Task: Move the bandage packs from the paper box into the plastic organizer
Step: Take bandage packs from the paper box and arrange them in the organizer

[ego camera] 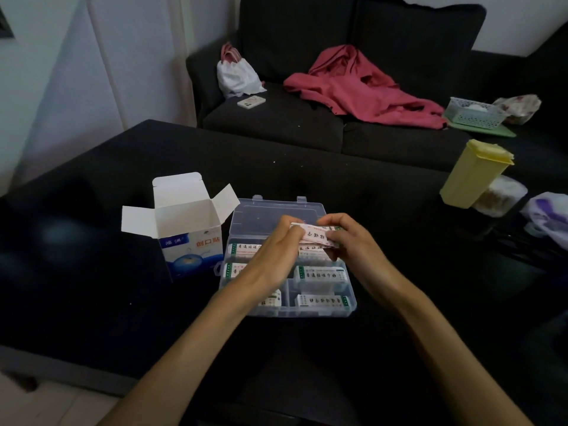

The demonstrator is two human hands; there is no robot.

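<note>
A clear plastic organizer [350,305] lies open on the black table, its lid [261,210] folded back. Several of its compartments hold white bandage packs [319,273]. Above the organizer's middle, my left hand [273,250] and my right hand [353,238] both grip a small stack of bandage packs [315,236] between them. The white and blue paper box [190,238] stands just left of the organizer, its top flaps open. I cannot see inside the box.
A yellow lidded container [473,173] and a clear jar [501,196] stand at the table's right. Plastic bags [547,219] lie at the far right edge. Behind the table is a dark sofa [307,118] with a red garment, a white bag, a phone and a basket.
</note>
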